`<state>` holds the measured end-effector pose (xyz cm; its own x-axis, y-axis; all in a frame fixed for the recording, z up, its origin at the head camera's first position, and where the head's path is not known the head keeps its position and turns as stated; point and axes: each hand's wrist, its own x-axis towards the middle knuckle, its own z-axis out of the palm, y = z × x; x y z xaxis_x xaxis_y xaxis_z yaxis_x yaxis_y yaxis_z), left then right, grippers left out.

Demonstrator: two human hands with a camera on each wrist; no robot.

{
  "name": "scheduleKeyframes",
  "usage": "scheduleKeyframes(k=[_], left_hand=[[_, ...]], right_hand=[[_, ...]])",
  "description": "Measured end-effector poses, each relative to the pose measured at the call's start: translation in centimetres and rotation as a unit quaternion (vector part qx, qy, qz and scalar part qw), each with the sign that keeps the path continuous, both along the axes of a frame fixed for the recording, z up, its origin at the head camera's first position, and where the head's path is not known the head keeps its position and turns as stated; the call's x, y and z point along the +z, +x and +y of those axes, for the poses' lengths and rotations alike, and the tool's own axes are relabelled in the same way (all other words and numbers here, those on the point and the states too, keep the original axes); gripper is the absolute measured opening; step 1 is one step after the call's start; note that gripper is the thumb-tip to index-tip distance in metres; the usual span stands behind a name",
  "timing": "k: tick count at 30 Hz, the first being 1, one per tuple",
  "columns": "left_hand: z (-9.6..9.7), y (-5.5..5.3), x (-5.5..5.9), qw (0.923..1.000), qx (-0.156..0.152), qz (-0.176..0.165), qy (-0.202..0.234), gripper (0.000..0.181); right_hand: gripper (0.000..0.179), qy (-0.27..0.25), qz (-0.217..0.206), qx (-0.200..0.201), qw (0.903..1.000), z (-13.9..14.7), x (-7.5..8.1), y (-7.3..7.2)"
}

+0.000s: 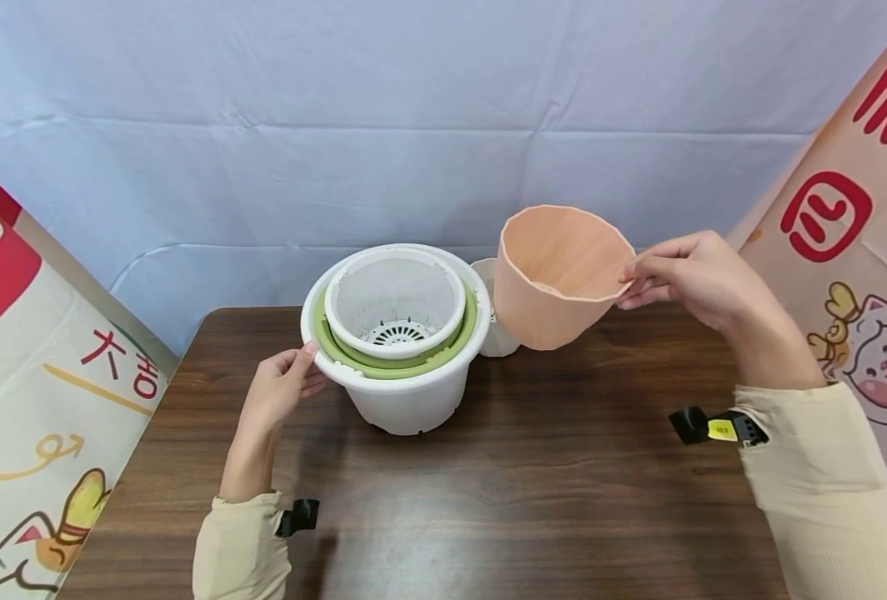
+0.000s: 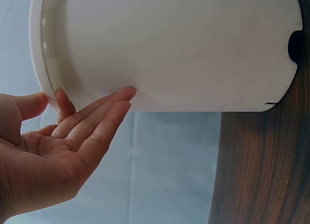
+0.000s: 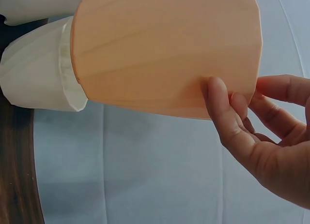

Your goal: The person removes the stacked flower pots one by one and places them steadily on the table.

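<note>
My right hand [image 1: 687, 275] pinches the rim of an orange faceted flower pot [image 1: 556, 312], thumb and fingers on either side of the wall. The pot is tilted and raised above the table, its mouth facing up. My left hand [image 1: 282, 383] pinches the rim of a large white flower pot [image 1: 406, 404] standing on the table, its other fingertips against the outer wall in the left wrist view. Nested inside are a green pot [image 1: 383, 367] and a smaller white pot [image 1: 394, 292] with a slotted bottom. A cream faceted pot [image 3: 36, 69] stands behind the orange one, partly hidden.
The brown wooden table [image 1: 443, 517] ends at a pale blue cloth backdrop [image 1: 383, 167]. Printed banners [image 1: 864, 317] hang at both sides. Black wrist devices [image 1: 304, 515] sit at both of the person's cuffs.
</note>
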<state>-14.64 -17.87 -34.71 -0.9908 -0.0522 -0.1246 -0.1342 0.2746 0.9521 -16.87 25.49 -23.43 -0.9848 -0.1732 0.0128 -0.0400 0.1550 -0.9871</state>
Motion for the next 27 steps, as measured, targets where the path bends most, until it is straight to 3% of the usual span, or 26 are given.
scheduleKeyframes(k=[7, 27], left_hand=[[0.0, 0.0, 0.0, 1.0000, 0.003, -0.001, 0.007, 0.051], [-0.1, 0.0, 0.2, 1.0000, 0.005, -0.002, 0.007, 0.050]], right_hand=[[0.020, -0.046, -0.006, 0.043, 0.9980, 0.0, -1.3, 0.2], [0.024, -0.004, -0.024, 0.037, 0.9990, -0.1, -4.1, 1.3]])
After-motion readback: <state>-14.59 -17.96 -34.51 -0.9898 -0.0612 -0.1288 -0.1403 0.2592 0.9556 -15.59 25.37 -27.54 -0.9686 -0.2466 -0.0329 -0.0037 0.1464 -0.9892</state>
